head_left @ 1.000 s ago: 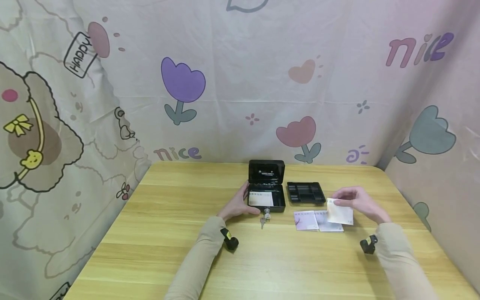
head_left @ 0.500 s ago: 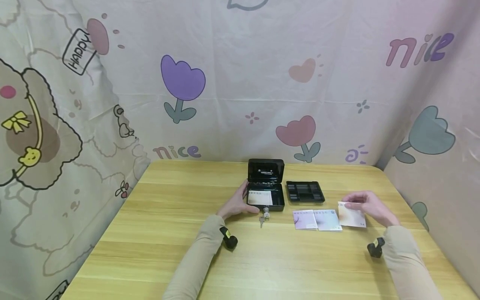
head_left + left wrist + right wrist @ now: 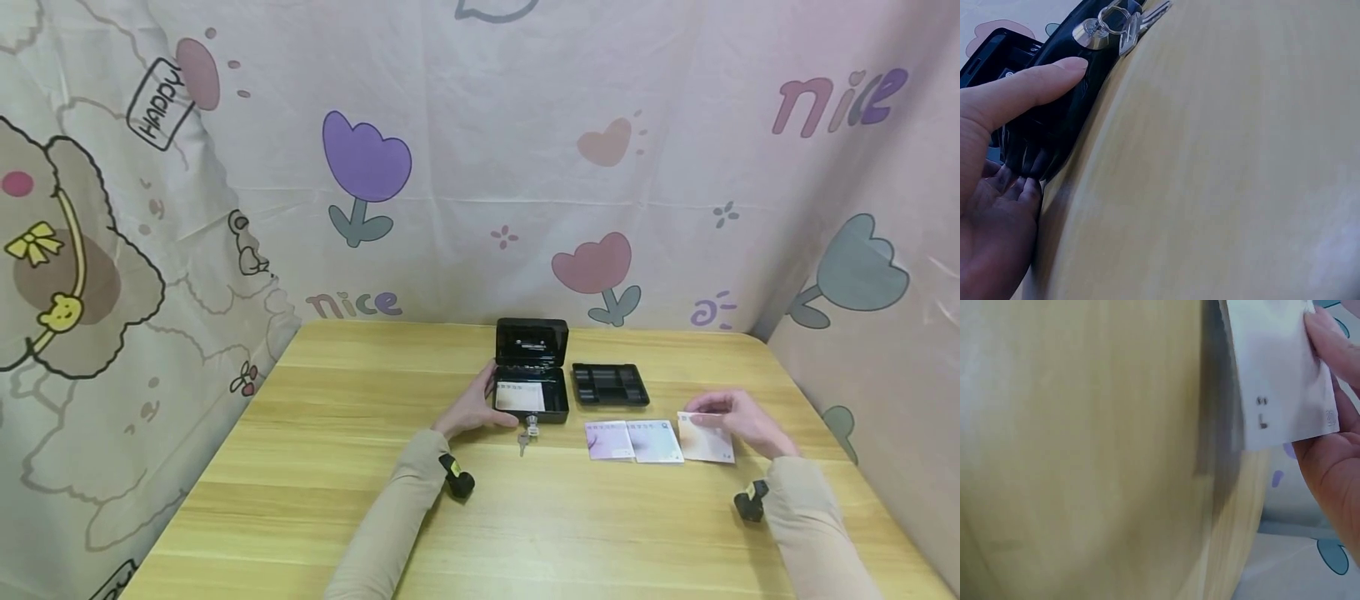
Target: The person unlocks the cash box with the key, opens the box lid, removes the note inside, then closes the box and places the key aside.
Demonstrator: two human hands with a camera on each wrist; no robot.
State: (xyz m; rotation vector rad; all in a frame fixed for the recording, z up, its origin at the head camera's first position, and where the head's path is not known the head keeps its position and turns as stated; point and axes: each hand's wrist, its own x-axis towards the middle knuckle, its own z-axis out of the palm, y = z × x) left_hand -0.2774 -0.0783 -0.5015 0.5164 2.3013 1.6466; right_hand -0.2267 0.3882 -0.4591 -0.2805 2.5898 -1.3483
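Note:
In the head view, a black cash box [image 3: 553, 416] stands with its lid up and a pale printed card [image 3: 519, 397] inside. My left hand [image 3: 474, 408] grips its left front corner. The left wrist view shows the thumb across the box's front edge and the fingers against its side. A key [image 3: 1130, 36] hangs on a ring from the front lock. At the right, my right hand [image 3: 738, 418] pinches a cream-orange printed paper card [image 3: 703, 442] by its upper edge. The right wrist view has the thumb on the card's face, the card tilted close over the table.
Right of the cash box lies a black compartment tray [image 3: 593, 399]. In front of it, a purple card [image 3: 609, 442] and a blue card [image 3: 655, 442] lie side by side. A patterned cloth [image 3: 457, 150] hangs behind the wooden table [image 3: 570, 533].
My right hand has carried the cream-orange card right, off the blue card, then lowered it beside that card. The left hand stays on the cash box.

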